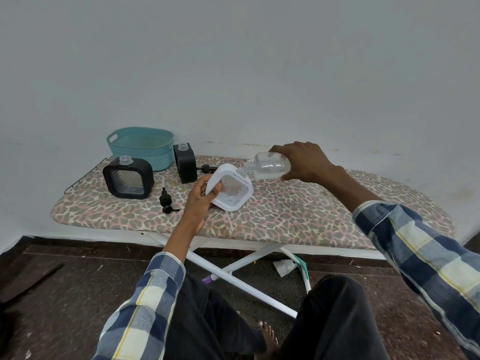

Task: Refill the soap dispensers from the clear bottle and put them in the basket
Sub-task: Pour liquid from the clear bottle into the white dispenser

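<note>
Right hand (304,162): fingers curled round the clear bottle (270,165), tipped nearly level so its neck meets the opening below.
Left hand (200,201): grips the white dispenser (231,190) by its side, tilted toward the bottle to receive the pour, lower corner near the ironing board (285,211).
Black dispensers (128,178): two stand uncapped near the basket (141,146), apparently awaiting their turn or recapping.
Pump heads (166,200): lie loose on the board beside them.
Basket: at the far left end, contents not visible.
Stage: judged mid-pour, filling unfinished.
</note>
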The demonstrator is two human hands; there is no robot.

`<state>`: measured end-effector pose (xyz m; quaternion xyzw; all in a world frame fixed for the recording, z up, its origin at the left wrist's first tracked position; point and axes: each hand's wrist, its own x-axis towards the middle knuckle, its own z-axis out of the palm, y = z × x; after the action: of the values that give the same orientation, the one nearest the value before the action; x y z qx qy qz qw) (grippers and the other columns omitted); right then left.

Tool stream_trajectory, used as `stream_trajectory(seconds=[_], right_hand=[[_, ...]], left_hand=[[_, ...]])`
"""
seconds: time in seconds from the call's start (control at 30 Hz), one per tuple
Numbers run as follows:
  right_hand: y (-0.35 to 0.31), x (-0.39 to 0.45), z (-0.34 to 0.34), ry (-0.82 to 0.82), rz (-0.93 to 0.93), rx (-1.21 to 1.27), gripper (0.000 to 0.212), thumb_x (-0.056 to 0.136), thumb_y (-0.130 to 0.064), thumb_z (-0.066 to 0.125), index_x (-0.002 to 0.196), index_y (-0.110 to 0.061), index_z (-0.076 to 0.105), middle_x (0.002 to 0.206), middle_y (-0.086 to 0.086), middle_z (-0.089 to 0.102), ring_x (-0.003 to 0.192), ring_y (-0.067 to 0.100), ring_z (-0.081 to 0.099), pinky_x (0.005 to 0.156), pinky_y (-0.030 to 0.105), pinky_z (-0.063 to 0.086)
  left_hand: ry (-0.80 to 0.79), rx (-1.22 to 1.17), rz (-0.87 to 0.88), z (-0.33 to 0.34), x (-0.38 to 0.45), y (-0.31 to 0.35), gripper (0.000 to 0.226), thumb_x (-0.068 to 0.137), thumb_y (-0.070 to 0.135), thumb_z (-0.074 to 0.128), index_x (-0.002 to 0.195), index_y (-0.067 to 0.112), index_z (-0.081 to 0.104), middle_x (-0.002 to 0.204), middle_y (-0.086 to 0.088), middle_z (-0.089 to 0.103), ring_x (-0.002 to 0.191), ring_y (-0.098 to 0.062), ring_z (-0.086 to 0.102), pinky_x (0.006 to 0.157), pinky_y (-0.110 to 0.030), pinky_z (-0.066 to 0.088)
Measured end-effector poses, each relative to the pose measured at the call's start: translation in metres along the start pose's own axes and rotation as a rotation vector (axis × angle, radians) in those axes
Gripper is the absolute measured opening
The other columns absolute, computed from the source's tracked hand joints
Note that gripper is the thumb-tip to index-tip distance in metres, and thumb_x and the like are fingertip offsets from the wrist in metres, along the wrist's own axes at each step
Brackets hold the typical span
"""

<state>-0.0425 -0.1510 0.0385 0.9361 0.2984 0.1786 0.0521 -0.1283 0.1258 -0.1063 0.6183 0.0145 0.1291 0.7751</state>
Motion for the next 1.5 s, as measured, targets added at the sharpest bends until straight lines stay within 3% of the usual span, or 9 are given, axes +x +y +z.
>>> stream_trajectory(seconds=[0.7, 0.9, 1.5], right_hand=[[-0.0007, -0.0011, -0.0017, 0.007, 0.003, -0.003, 0.074, 0.078, -0.045, 0.089, 0.142, -0.038, 0.054, 0.117, -0.005, 0.074, 0.102, 0.026, 0.066, 0.075, 0.035, 0.043], [-0.0005, -0.0010, -0.0012, 0.011, -0.001, -0.004, 0.073, 0.078, -0.044, 0.090, 0.142, -0.037, 0.054, 0.118, -0.005, 0.073, 0.105, 0.027, 0.065, 0.074, 0.034, 0.039], [-0.0020, -0.0021, -0.0041, 0.007, 0.005, -0.014, 0.074, 0.076, -0.045, 0.090, 0.140, -0.038, 0.055, 0.114, -0.006, 0.074, 0.102, 0.026, 0.065, 0.074, 0.034, 0.040]], left_hand=[[0.002, 0.000, -0.001, -0.0002, 0.0008, -0.0001, 0.041, 0.102, 0.018, 0.069, 0.141, 0.013, 0.059, 0.135, -0.019, 0.066, 0.123, -0.044, 0.065, 0.069, -0.045, 0.067], [0.001, -0.012, 0.000, -0.0003, 0.0005, -0.0003, 0.049, 0.097, 0.022, 0.073, 0.142, 0.012, 0.058, 0.134, -0.016, 0.069, 0.124, -0.044, 0.065, 0.067, -0.044, 0.067], [-0.003, -0.020, 0.011, 0.0001, -0.0011, 0.0003, 0.045, 0.100, 0.019, 0.071, 0.142, 0.011, 0.058, 0.133, -0.016, 0.070, 0.110, -0.036, 0.069, 0.061, -0.039, 0.065]])
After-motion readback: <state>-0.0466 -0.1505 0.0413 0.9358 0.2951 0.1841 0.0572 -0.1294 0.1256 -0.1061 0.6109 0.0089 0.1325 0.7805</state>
